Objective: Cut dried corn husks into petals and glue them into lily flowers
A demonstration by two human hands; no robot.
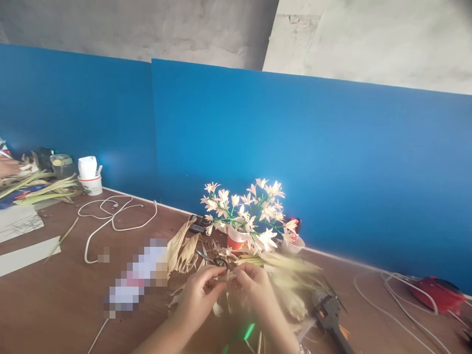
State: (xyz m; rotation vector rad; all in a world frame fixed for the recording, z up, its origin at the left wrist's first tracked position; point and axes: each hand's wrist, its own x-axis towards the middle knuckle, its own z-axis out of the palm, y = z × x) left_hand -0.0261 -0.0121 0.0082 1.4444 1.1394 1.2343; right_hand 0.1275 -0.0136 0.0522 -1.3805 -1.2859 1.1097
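Observation:
My left hand (202,291) and my right hand (255,284) meet at the front middle of the table, fingertips pinched together. Between them is a small pale strip (229,276) that looks like dried corn husk; the fingers cover much of it. Just beyond my left fingers lie scissors (205,255) with dark handles. Behind my hands stands a bunch of pale husk-like flowers (245,209) on green stems in an orange and white cup (235,239). Dried husks (180,250) lie to the left, and pale green husks (295,268) to the right.
A black glue gun (328,314) lies right of my right arm. White cables (114,211) loop on the left, near a white paper cup (91,184). A red object (437,295) lies far right. A blue partition (295,162) bounds the table. Another person's hand (8,167) shows far left.

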